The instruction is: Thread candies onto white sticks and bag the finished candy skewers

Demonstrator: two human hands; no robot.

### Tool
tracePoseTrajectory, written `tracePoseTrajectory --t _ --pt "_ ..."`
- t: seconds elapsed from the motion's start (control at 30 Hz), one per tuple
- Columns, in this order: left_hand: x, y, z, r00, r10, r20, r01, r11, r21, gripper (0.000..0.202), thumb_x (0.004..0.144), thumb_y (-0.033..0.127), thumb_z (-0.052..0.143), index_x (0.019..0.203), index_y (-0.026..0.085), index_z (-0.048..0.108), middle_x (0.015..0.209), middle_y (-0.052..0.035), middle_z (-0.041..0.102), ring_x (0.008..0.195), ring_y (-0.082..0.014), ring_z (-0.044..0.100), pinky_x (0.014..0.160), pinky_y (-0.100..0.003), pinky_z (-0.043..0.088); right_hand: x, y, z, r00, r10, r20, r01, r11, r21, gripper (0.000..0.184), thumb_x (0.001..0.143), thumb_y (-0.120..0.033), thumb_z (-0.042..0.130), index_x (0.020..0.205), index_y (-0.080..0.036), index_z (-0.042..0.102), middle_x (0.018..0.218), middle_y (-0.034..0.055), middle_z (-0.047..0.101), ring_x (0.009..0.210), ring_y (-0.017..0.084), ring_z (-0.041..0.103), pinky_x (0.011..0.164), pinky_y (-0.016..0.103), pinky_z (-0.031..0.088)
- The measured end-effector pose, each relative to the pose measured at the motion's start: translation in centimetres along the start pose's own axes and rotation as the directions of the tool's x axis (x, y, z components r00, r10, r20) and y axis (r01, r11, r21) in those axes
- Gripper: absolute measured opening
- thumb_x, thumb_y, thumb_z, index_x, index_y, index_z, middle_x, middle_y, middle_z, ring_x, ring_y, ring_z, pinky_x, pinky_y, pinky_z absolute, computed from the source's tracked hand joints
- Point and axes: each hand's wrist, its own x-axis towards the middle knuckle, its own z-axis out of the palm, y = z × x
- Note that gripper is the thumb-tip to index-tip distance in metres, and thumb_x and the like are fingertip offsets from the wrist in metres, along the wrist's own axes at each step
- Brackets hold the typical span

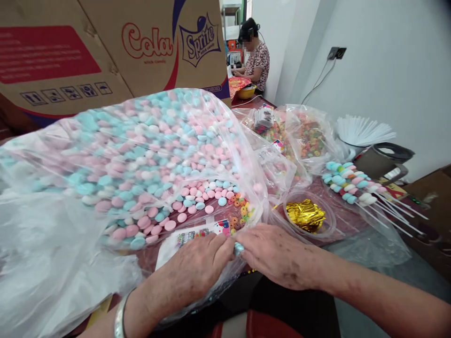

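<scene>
Near the table's front edge, my left hand (202, 263) and my right hand (278, 256) meet with their fingers curled in. A small light-blue candy (238, 248) shows in the gap, pinched between them; the fingertips are mostly hidden behind the hands. Beneath my left hand lies a white printed bag (176, 239). Just beyond the hands, small ring-shaped candies (241, 213) sit at the mouth of a large clear bag (211, 101). Pink, blue and white round candies (141, 164) fill that bag and spill forward. Right of my right hand, a clear bowl (329, 227) holds gold twist ties (306, 216).
Finished-looking candy sticks (347, 183) lie at the right beside a grey jug (382, 162) and white sticks (364, 131). Bags of ring candies (310, 136) stand behind. A large cardboard box (148, 51) blocks the back left. Another person (255, 61) sits at the far end.
</scene>
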Motion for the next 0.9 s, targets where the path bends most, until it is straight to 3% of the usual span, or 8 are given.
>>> tracePoseTrajectory --t 0.1,0.2,0.27,0.37,0.5,0.67,0.77,0.9 --pt "-0.3 -0.3 -0.5 0.982 0.161 -0.102 -0.155 0.986 0.068 0.033 0.093 0.009 0.028 0.115 0.012 0.053 0.09 -0.011 0.065 0.079 -0.0231 0.06 0.07 -0.035 0.047 0.1 -0.1 -0.5 0.953 0.143 0.267 -0.272 0.792 0.547 0.026 0.093 -0.016 0.037 0.077 -0.017 0.058 0.068 -0.0002 0.063 0.057 0.011 0.059 0.054 0.021 0.048" --pt "-0.5 -0.9 -0.4 0.966 0.195 -0.169 -0.191 0.981 0.04 0.033 0.091 0.009 0.034 0.116 0.015 0.055 0.093 -0.0105 0.067 0.081 -0.0234 0.06 0.075 -0.035 0.047 0.0 -0.1 -1.2 0.92 0.14 0.367 -0.374 0.597 0.71 0.03 0.093 -0.017 0.034 0.078 -0.017 0.059 0.067 -0.0025 0.064 0.051 0.008 0.059 0.049 0.017 0.046" --pt "-0.7 -1.5 0.2 0.968 0.116 -0.222 -0.129 0.991 -0.044 0.029 0.089 0.009 0.04 0.109 0.019 0.059 0.088 -0.0083 0.067 0.076 -0.0218 0.06 0.071 -0.033 0.047 -0.5 0.7 -2.1 0.961 0.205 0.185 -0.274 0.775 0.57 0.032 0.096 -0.02 0.034 0.082 -0.017 0.063 0.073 -0.0014 0.067 0.059 0.009 0.062 0.055 0.019 0.048" --pt "-1.0 -2.1 1.0 0.927 -0.206 -0.315 0.112 0.95 -0.292 0.017 0.087 0.016 0.048 0.091 0.022 0.063 0.072 -0.0038 0.064 0.062 -0.018 0.056 0.059 -0.027 0.043 -2.3 3.7 -3.8 0.933 0.235 -0.272 -0.269 0.959 -0.091 0.025 0.095 -0.021 0.041 0.092 -0.02 0.066 0.087 0.0021 0.07 0.078 0.015 0.064 0.068 0.025 0.05" --pt "-0.7 -1.8 1.0 0.716 -0.696 -0.058 0.409 0.485 -0.773 0.024 0.086 0.037 0.055 0.069 0.021 0.059 0.056 0.0011 0.051 0.051 -0.0137 0.046 0.048 -0.023 0.035 -5.4 8.6 -4.5 0.895 0.314 -0.317 -0.411 0.857 -0.311 0.02 0.085 -0.006 0.051 0.084 -0.018 0.067 0.079 0.009 0.066 0.078 0.024 0.062 0.064 0.033 0.045" --pt "1.2 -0.2 0.7 0.543 -0.755 0.367 0.311 -0.226 -0.923 0.035 0.073 0.044 0.07 0.062 0.018 0.049 0.053 0.0054 0.043 0.043 -0.0062 0.031 0.04 -0.018 0.022 -6.5 10.9 -2.4 0.911 0.338 -0.236 -0.412 0.779 -0.473 0.029 0.073 0.007 0.054 0.081 -0.018 0.065 0.089 0.0089 0.065 0.075 0.021 0.059 0.052 0.027 0.035" --pt "2.0 0.3 0.9 0.572 -0.701 0.426 0.251 -0.344 -0.905 0.037 0.075 0.042 0.07 0.061 0.017 0.047 0.05 0.0068 0.039 0.041 -0.0043 0.024 0.039 -0.018 0.016 -6.1 10.7 -2.2 0.918 0.338 -0.208 -0.396 0.75 -0.53 0.024 0.075 0.005 0.054 0.08 -0.017 0.064 0.089 0.0087 0.064 0.076 0.02 0.058 0.052 0.026 0.033" --pt "2.0 0.1 1.3 0.605 -0.694 0.391 0.231 -0.316 -0.92 0.035 0.081 0.039 0.064 0.061 0.015 0.048 0.051 0.0054 0.042 0.044 -0.0046 0.026 0.04 -0.018 0.016 -6.2 10.7 -2.9 0.911 0.365 -0.194 -0.404 0.686 -0.605 0.019 0.085 -0.003 0.05 0.083 -0.016 0.064 0.085 0.0081 0.064 0.079 0.02 0.06 0.056 0.026 0.037"
